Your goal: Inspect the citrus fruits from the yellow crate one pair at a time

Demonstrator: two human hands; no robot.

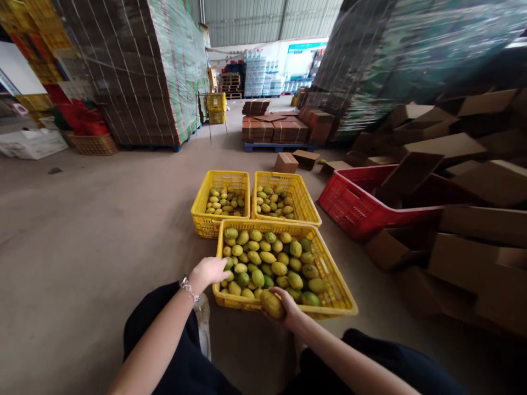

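Observation:
A big yellow plastic crate [335,274] in front of me is filled with yellow-green lemons [267,257]. My left hand [209,272], with a bracelet at the wrist, reaches over the crate's left rim. Its fingers are closed around a green lemon [229,264] among the others, and the fingertips are partly hidden. At the near rim my right hand [286,308] grips a larger-looking, brownish-yellow lemon [272,304], held up above the crate's edge.
Two more yellow crates, left [201,218] and right [307,198], stand just beyond with fewer lemons. A red crate [349,204] and a heap of open cardboard boxes [465,258] crowd the right. Farther off are a blue pallet [280,147] of flattened cartons and tall wrapped stacks [135,71].

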